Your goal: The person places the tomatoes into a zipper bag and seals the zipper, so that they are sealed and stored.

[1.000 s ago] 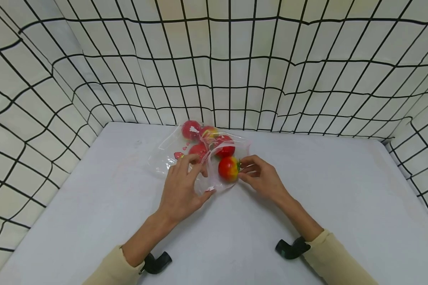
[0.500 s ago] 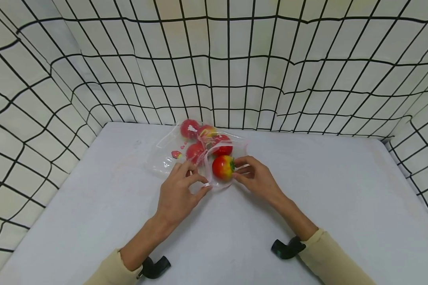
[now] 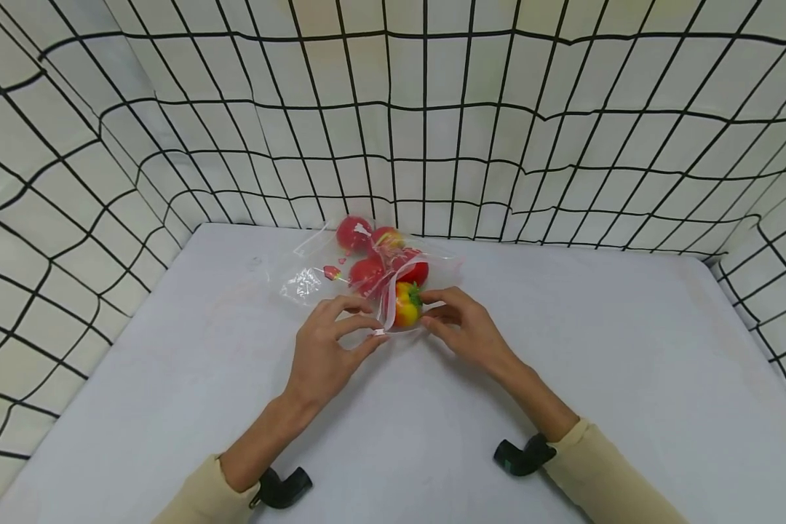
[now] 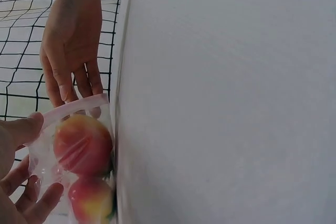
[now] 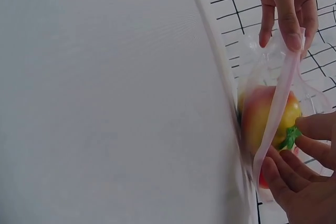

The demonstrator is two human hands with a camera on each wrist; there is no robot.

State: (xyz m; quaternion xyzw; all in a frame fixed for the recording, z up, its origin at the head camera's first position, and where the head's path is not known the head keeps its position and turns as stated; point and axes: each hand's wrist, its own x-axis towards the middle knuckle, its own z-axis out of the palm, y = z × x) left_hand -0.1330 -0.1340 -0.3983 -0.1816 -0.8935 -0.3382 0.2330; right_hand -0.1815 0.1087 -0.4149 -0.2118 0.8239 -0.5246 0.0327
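Note:
In the head view, a clear zip bag with a pinkish seal strip lies near the table's far edge. My left hand pinches the bag's mouth at a small white tab, between thumb and forefinger. At that mouth sits a shiny red-and-yellow tomato, its green stem turned to the right. My right hand holds the tomato by its stem side with bent fingertips; the bag hides part of the grip. Inside the bag are several more round red fruits, one of them yellowish.
Black wire mesh stands before pale walls behind the table and at both sides. The table is white. A black curved piece sits at the left cuff, another at the right.
My right hand has moved left with the tomato, which has turned and now sits partly behind the bag's seal strip. The left fingers have come together on the bag's mouth and lifted slightly.

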